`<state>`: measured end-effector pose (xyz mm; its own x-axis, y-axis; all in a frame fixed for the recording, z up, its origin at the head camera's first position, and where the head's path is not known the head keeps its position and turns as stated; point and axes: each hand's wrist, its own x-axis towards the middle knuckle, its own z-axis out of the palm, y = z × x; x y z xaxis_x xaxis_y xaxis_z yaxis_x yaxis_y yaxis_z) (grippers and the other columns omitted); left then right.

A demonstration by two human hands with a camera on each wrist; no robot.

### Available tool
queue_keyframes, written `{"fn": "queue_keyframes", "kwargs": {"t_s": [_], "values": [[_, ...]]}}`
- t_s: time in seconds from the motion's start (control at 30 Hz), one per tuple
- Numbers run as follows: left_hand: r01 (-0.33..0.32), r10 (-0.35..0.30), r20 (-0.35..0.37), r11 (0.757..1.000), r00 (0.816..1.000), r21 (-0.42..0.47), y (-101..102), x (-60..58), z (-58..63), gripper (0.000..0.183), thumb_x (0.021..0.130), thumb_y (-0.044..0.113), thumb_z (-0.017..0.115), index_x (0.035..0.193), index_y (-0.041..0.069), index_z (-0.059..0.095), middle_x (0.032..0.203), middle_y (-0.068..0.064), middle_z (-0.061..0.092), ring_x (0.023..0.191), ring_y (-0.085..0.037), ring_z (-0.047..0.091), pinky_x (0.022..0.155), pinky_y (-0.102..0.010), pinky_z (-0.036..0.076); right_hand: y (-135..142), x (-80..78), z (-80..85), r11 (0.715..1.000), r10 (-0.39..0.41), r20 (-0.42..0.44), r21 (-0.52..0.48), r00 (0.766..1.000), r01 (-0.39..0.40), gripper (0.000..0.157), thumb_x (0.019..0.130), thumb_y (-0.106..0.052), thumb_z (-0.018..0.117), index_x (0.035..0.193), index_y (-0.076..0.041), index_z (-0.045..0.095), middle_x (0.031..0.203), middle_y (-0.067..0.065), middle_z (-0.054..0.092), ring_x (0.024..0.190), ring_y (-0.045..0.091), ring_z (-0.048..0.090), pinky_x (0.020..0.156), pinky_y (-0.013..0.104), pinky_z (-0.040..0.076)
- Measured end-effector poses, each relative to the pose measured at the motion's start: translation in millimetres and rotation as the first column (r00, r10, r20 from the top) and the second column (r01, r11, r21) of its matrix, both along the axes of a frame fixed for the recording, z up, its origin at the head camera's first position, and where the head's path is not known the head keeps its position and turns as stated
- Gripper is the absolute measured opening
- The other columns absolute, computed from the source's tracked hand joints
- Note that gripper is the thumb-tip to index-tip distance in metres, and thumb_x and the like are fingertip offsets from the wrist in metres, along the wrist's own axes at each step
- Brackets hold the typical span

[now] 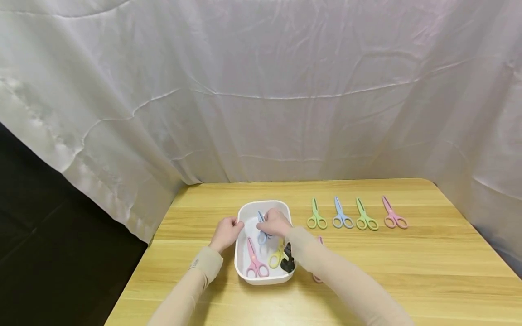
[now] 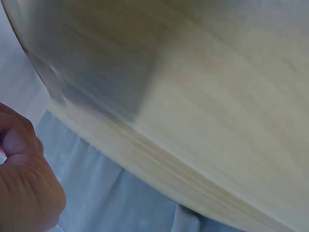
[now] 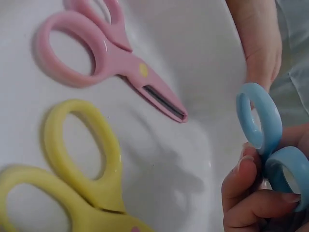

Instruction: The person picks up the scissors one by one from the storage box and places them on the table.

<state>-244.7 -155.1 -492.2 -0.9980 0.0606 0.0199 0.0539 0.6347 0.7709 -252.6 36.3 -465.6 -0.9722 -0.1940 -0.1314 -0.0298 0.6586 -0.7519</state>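
A white plastic tub (image 1: 265,281) stands on the wooden table, its left rim held by my left hand (image 1: 226,232) with the thumb over the edge. Inside it, my right hand (image 1: 275,222) grips a pair of light blue scissors (image 3: 273,126) around the middle, finger loops sticking out of the grasp. Pink scissors (image 1: 253,258) lie on the tub's floor at the near left. Beside them are yellow scissors (image 3: 99,193), partly covered by the right wrist and its black camera in the head view. The left wrist view catches only part of the left hand (image 2: 29,188).
Right of the tub, green scissors (image 1: 315,209), blue scissors (image 1: 339,208), another green pair (image 1: 361,209) and pink scissors (image 1: 388,207) lie in a row. Another pink pair (image 1: 318,279) is mostly hidden under the right forearm. A pale curtain (image 1: 285,136) hangs behind the table.
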Motion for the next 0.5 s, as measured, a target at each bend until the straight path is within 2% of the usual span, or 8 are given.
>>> {"fn": "queue_keyframes", "kwargs": {"t_s": [0.3, 0.5], "values": [[-0.014, 0.014, -0.008, 0.994, 1.000, -0.112, -2, -5.3, 5.3, 0.024, 0.090, 0.018, 0.054, 0.067, 0.013, 0.051, 0.064, 0.000, 0.049, 0.064, -0.015, 0.049, 0.057, -0.025, 0.041, 6, 3.8, 7.2, 0.995, 0.010, 0.002, -0.099, 1.000, -0.010, 0.032, 0.087, -0.019, 0.071, 0.069, -0.013, 0.046, 0.061, -0.003, 0.048, 0.057, 0.010, 0.047, 0.048, 0.019, 0.039], [-0.008, 0.008, -0.004, 0.987, 1.000, -0.160, -2, -8.1, 8.4, 0.020, 0.091, 0.018, 0.055, 0.077, 0.006, 0.064, 0.069, -0.004, 0.058, 0.067, -0.016, 0.055, 0.060, -0.025, 0.047, 10, 6.3, 13.1, 0.987, 0.005, 0.070, -0.164, 0.998, 0.006, 0.023, 0.091, -0.020, 0.068, 0.080, -0.008, 0.052, 0.067, -0.001, 0.053, 0.060, 0.010, 0.051, 0.053, 0.019, 0.042]]}}
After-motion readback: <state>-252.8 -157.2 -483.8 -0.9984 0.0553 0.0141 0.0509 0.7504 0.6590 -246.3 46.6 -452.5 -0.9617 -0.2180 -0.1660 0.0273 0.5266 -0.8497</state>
